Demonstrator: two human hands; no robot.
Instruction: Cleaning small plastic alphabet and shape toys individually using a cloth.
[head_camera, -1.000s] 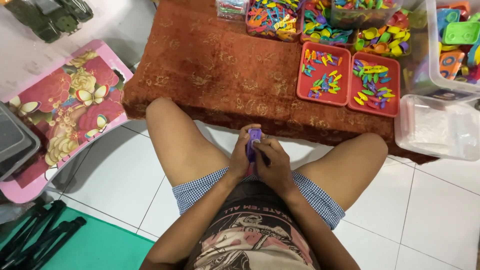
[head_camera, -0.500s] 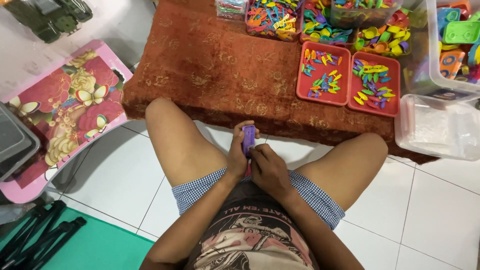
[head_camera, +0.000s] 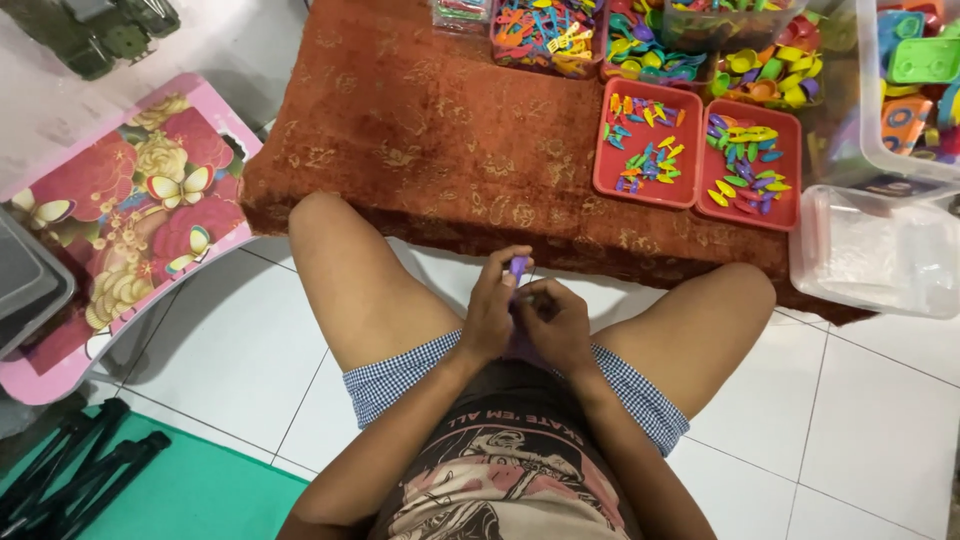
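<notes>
Both hands are meeting between the person's knees. The left hand (head_camera: 490, 315) is wrapping a small purple plastic piece (head_camera: 517, 267), its long axis pointing to twelve o'clock, toward the rust-red cloth (head_camera: 430, 130). The right hand (head_camera: 553, 325) is pinching its lower part, mostly hiding it.

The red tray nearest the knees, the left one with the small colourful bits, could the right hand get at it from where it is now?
Probably yes. The right hand is busy on the purple piece, but only open rug lies between it and the red tray.
</notes>
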